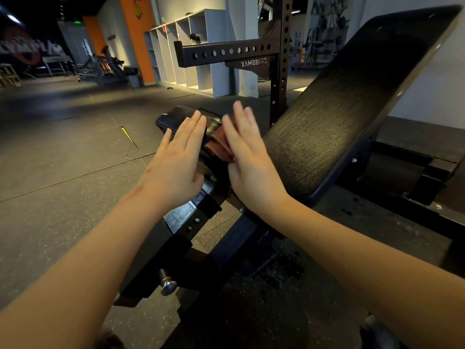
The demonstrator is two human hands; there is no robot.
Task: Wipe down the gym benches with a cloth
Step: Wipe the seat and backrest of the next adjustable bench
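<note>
Both hands are extending flat over the bench. The left hand (176, 157) is lying with straight fingers at the near edge of the seat pad (180, 116), gripping nothing and apparently steadying; contact cannot be confirmed. The right hand (249, 159), blurred, is pressing straight fingers onto the cloth (217, 145), probably to spread pressure evenly instead of bunching the fabric. The cloth is sitting on the seat pad between the hands, just beside the inclined back pad (339, 109). It is showing as brown, folded fabric with layered edges.
</note>
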